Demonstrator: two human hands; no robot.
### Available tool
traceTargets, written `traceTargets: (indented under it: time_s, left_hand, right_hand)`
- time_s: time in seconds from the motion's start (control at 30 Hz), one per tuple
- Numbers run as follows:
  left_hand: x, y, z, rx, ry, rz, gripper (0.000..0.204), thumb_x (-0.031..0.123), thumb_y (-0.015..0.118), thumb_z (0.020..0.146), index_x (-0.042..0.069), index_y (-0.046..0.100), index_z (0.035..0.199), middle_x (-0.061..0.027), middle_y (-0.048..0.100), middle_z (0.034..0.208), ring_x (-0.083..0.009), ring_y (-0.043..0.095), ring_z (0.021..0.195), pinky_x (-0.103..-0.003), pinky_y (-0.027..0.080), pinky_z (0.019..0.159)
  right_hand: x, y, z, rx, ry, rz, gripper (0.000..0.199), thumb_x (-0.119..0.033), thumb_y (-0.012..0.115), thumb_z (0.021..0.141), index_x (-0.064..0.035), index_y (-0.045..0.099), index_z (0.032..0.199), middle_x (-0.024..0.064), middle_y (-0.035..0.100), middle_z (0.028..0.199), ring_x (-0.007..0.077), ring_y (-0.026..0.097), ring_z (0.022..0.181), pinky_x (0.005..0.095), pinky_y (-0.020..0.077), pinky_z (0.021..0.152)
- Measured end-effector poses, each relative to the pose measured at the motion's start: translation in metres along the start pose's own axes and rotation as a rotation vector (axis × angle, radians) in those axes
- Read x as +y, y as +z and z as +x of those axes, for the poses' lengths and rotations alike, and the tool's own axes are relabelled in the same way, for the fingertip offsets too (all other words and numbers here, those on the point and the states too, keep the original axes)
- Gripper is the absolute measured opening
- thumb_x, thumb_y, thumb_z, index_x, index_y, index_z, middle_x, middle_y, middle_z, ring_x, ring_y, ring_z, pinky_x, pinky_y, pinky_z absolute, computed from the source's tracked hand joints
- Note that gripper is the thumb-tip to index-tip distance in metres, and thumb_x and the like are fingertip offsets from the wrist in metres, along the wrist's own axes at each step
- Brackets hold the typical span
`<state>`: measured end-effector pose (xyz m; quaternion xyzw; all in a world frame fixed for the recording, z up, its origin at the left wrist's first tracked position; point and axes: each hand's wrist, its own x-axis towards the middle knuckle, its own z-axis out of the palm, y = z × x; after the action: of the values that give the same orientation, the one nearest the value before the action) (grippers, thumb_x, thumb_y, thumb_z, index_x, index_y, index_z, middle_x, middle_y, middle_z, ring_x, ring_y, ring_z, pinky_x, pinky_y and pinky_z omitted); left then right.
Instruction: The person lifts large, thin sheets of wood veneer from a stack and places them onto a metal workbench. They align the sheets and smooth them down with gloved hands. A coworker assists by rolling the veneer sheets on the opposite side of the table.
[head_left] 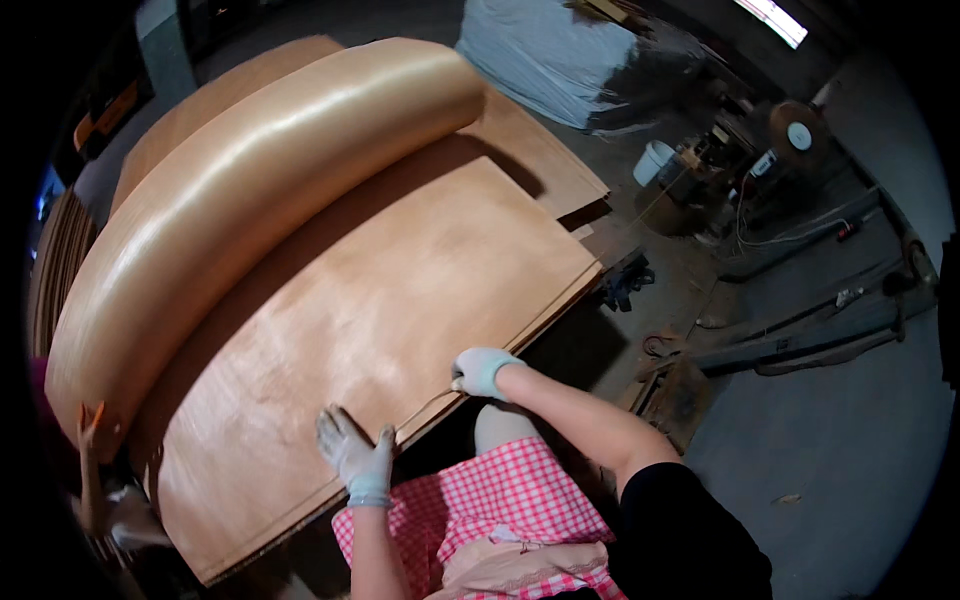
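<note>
A broad stack of thin wood veneer sheets (400, 290) lies before me, its near edge running up to the right. My left hand (358, 455), in a pale, dirt-marked glove, rests on the top sheet close to that edge, fingers spread. Further right, my right hand (485, 372), also gloved, is closed at the edge around the end of a thin, slightly bowed veneer strip (428, 408). This strip runs along the edge from near my left thumb to my right fingers. Behind them a large veneer sheet (260, 160) curls over in a long roll.
At far left another person's hand (92, 425) is at the end of the curled sheet. Beyond the stack stand a plastic-covered pile (545, 60) and a white bucket (653, 162). Machinery (740, 150) and a metal beam (800, 345) are on the right.
</note>
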<state>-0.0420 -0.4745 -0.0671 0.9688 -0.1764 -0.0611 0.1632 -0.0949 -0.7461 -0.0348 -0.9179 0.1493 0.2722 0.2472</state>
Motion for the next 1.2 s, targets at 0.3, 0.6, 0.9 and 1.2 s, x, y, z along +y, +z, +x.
traceTargets:
  time_s: [0.3,0.6,0.9,1.2]
  left_hand:
    - [-0.006,0.003,-0.010,-0.003,-0.028,0.057,0.098,0.041,0.072,0.072,0.002,0.025,0.148,-0.0247,0.020,0.153,-0.0378,0.015,0.143,-0.046,0.012,0.116]
    - [-0.005,0.008,-0.012,-0.002,-0.004,0.084,0.096,0.041,0.073,0.071,0.002,0.027,0.147,-0.0243,0.021,0.153,-0.0376,0.017,0.142,-0.047,0.012,0.116]
    - [0.026,0.006,-0.032,0.337,0.198,-0.439,0.023,0.023,0.069,0.083,0.005,0.063,0.096,-0.0131,0.063,0.087,-0.0315,0.060,0.080,-0.041,0.048,0.073]
    - [0.043,-0.063,-0.096,0.084,0.451,-1.007,0.023,0.017,0.072,0.075,0.005,0.065,0.093,-0.0135,0.062,0.087,-0.0294,0.061,0.077,-0.035,0.050,0.068]
  right_hand:
    - [0.241,-0.123,-0.038,0.163,0.368,-0.118,0.030,-0.027,0.060,0.084,-0.0113,0.067,0.108,0.0156,0.067,0.107,0.0319,0.062,0.101,0.0399,0.0485,0.088]
    - [0.318,-0.104,-0.019,0.422,0.797,0.165,0.036,-0.026,0.061,0.085,0.0003,0.065,0.110,0.0218,0.062,0.115,0.0390,0.058,0.107,0.0427,0.0471,0.091]
    - [0.135,-0.027,-0.062,0.837,0.138,0.404,0.030,-0.022,0.060,0.090,0.0041,0.061,0.105,0.0241,0.065,0.101,0.0373,0.062,0.095,0.0417,0.0483,0.083]
    - [-0.115,0.066,-0.150,0.321,-0.621,0.866,0.015,-0.014,0.063,0.088,-0.0013,0.058,0.096,0.0252,0.052,0.129,0.0307,0.052,0.120,0.0375,0.0415,0.099]
